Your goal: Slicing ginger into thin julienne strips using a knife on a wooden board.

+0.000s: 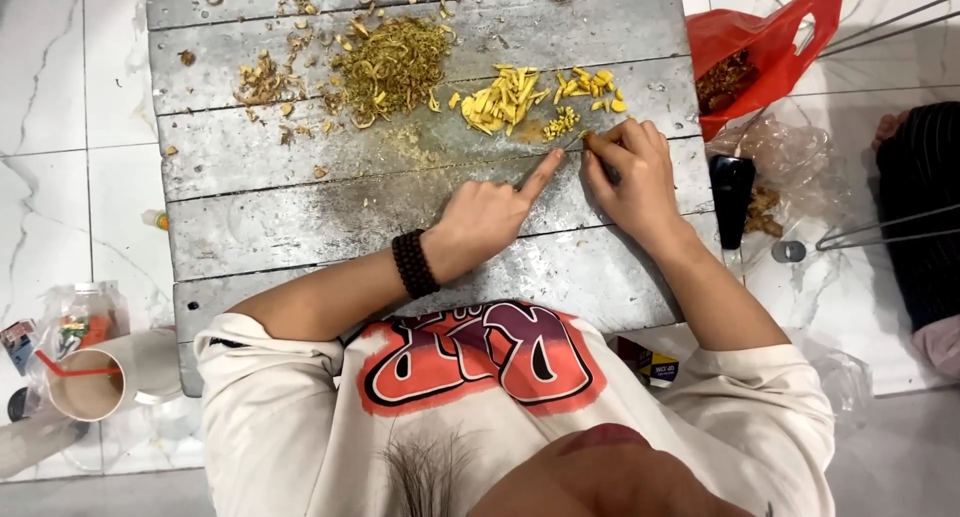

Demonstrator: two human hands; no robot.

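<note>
Red plastic bag (770, 47) at the counter's upper right, open, holding brownish dried material. Clear plastic bag (790, 157) just below it with similar brown bits. Paper cup (95, 377) with red straw on the floor at lower left, filled with a pale brown drink. Grey wooden plank counter (300, 197) bearing a greenish shredded pile (395, 67), yellow cut pieces (520, 95) and a small heap of finer yellow bits (560, 124). Left hand (490, 217) with forefinger extended, pressing the counter near a thin stem (575, 142); remaining fingers curled. Right hand (630, 172) with fingers pinched closed on the stem. White marble-tiled floor (60, 157) all around.
</note>
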